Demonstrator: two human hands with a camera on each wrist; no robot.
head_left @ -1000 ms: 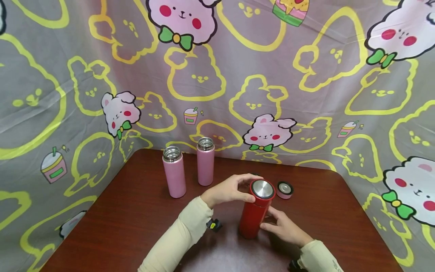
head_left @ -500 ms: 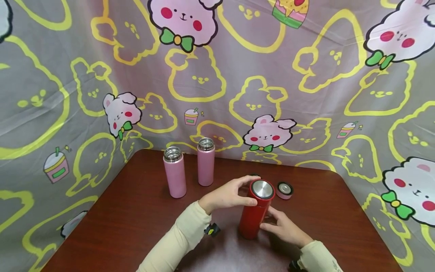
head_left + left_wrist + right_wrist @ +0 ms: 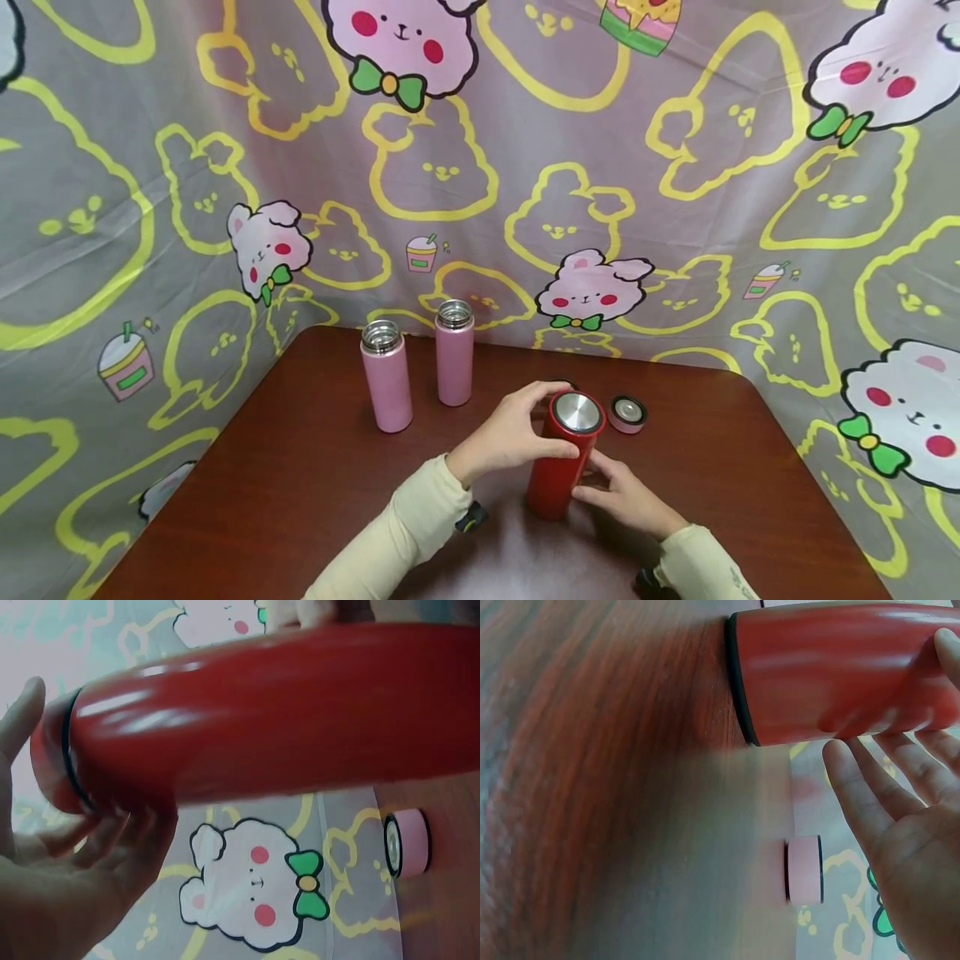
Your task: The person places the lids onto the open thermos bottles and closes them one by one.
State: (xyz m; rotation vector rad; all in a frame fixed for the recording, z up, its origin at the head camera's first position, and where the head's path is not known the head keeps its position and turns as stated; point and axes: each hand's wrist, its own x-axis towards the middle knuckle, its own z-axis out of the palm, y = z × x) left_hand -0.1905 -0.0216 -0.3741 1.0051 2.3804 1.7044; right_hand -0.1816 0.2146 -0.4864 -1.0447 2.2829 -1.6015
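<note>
A red thermos [image 3: 553, 487] stands upright on the table, its cap topped by a silvery disc [image 3: 577, 412]. My left hand [image 3: 504, 435] holds it around the cap, thumb across the front and fingers reaching behind. Lower down, my right hand [image 3: 632, 502] holds the body from the right. In the left wrist view a dark ring divides the cap [image 3: 51, 757] from the body, and fingers [image 3: 142, 840] curve under it. The right wrist view shows the black base rim against the tabletop, with right fingers [image 3: 847, 772] along the body.
Two pink bottles [image 3: 388, 390] with bare steel mouths stand at the back left. A pink lid [image 3: 627, 415] lies behind the thermos to the right. Another dark-rimmed item [image 3: 562, 385] is mostly hidden behind my left hand. A patterned cloth [image 3: 450, 167] hangs around the table.
My left thumb has slid rightward across the front near the cap as that hand turns a little. The right hand keeps its hold, and the thermos stays in place.
</note>
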